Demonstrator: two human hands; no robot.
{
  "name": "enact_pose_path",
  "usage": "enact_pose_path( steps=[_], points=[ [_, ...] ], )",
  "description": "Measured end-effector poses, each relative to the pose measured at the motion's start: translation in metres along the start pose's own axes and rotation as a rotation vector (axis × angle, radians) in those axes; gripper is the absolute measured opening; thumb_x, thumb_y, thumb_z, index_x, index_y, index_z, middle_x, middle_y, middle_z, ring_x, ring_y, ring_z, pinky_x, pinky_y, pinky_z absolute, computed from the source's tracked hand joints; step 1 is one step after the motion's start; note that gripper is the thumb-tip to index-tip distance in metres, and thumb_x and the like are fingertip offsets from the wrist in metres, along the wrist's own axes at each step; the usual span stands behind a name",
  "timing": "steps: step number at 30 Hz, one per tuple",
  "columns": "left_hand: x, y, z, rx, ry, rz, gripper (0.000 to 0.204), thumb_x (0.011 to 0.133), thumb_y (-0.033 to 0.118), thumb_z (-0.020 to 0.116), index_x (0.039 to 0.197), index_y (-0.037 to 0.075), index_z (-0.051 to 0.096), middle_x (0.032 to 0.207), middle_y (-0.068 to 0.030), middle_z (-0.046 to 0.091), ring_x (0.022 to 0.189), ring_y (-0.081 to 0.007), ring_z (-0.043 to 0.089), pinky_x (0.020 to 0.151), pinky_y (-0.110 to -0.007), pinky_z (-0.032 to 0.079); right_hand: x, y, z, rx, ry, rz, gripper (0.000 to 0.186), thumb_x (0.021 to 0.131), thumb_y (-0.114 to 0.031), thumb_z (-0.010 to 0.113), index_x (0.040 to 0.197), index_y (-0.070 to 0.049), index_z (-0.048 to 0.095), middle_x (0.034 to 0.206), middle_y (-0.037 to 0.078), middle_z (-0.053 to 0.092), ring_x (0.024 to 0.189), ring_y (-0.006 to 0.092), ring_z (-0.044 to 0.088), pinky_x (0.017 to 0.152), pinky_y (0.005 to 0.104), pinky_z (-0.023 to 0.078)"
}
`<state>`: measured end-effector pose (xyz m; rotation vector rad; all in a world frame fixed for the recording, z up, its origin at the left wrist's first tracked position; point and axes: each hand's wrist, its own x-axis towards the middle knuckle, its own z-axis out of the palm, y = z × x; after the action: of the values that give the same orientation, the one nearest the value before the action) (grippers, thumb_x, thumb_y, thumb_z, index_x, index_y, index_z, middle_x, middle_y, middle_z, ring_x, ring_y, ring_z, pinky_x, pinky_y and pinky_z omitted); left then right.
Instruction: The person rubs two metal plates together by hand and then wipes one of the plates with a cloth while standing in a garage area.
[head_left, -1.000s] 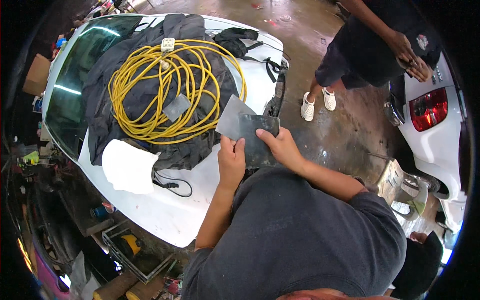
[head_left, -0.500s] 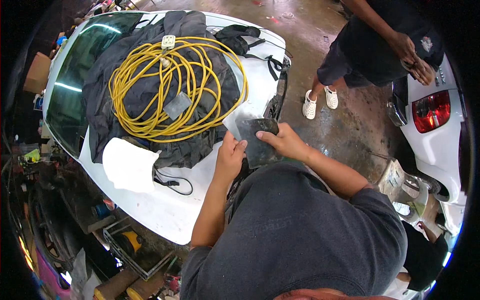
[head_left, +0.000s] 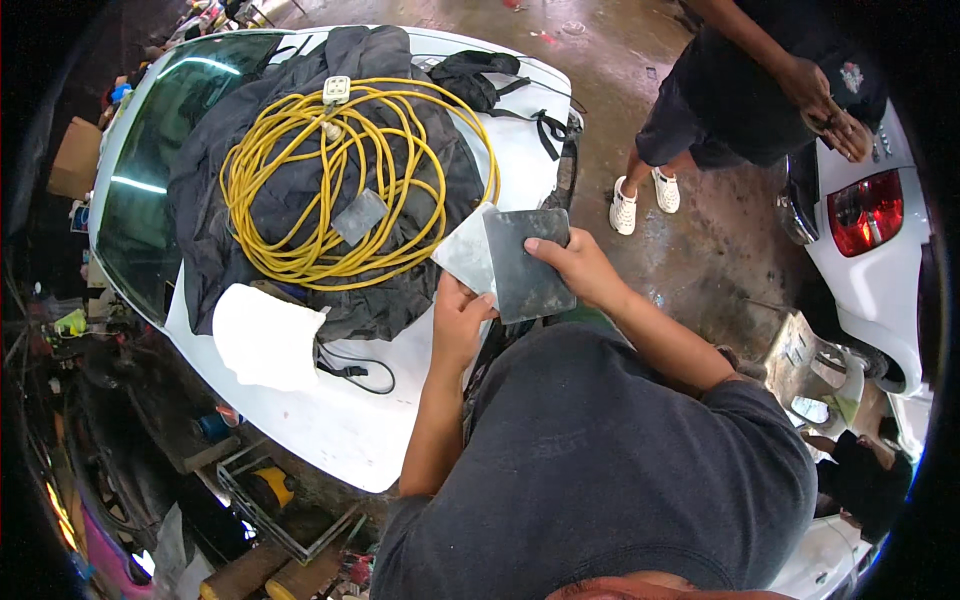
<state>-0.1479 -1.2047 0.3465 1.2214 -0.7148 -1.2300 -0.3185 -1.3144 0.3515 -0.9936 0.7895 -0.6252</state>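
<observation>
My left hand, fingers closed, grips a thin light grey sheet at its lower edge. My right hand pinches a squarish dark grey sheet, with the thumb on top and the other fingers hidden beneath. The two sheets meet edge to edge in front of my chest, the dark one seeming to overlap the light one. What they are made of I cannot tell. Beyond them, a coiled yellow extension cord with a white socket block lies on a black cloth. A smaller grey square piece rests among its loops.
The cloth covers part of a white car's hood. A white, rounded-edged piece lies there beside a black cable. A co-worker in dark clothes stands at the far right by another white vehicle. A metal frame sits lower left.
Both sheets have tilted so their faces show more, and the light one is more exposed. My hands have shifted slightly right. The whole view has moved a little.
</observation>
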Motion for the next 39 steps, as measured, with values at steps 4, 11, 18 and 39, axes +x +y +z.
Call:
enact_pose_path(
  steps=[4,11,18,39],
  points=[
    [0.007,-0.001,-0.01,-0.072,-0.023,0.07,0.053,0.089,-0.003,0.049,0.141,-0.001,0.038,0.132,-0.0153,0.057,0.112,-0.0211,0.063,0.087,-0.035,0.058,-0.004,0.006,0.006,-0.052,-0.058,-0.02,0.03,0.096,-0.026,0.066,0.106,0.003,0.067,0.093,0.004,0.07,0.08,0.0101,0.063,0.073,0.0286,0.052],
    [0.004,0.0,-0.001,0.353,0.171,0.209,0.029,0.098,0.01,0.058,0.124,-0.002,0.055,0.101,-0.0061,0.067,0.09,-0.0069,0.056,0.076,-0.024,0.045,-0.014,0.012,0.025,-0.134,0.094,-0.112,0.032,0.096,-0.028,0.066,0.104,0.004,0.068,0.086,0.002,0.069,0.076,0.009,0.061,0.069,0.0291,0.051],
    [0.007,0.003,-0.009,0.323,0.04,0.151,0.027,0.098,0.01,0.057,0.123,-0.001,0.059,0.101,-0.0032,0.068,0.089,-0.0074,0.057,0.078,-0.025,0.045,-0.009,0.013,0.014,-0.379,-0.019,-0.142,0.034,0.096,-0.03,0.065,0.098,0.004,0.067,0.071,0.003,0.064,0.067,0.008,0.053,0.062,0.0329,0.048],
    [-0.002,0.005,0.003,0.323,0.004,0.224,0.037,0.097,0.004,0.053,0.134,-0.002,0.05,0.122,-0.0103,0.063,0.108,-0.0147,0.06,0.093,-0.029,0.047,-0.004,0.013,0.01,-0.121,0.068,-0.118,0.032,0.095,-0.031,0.067,0.091,0.002,0.069,0.073,-0.001,0.062,0.066,0.007,0.053,0.061,0.0298,0.047]
  ],
)
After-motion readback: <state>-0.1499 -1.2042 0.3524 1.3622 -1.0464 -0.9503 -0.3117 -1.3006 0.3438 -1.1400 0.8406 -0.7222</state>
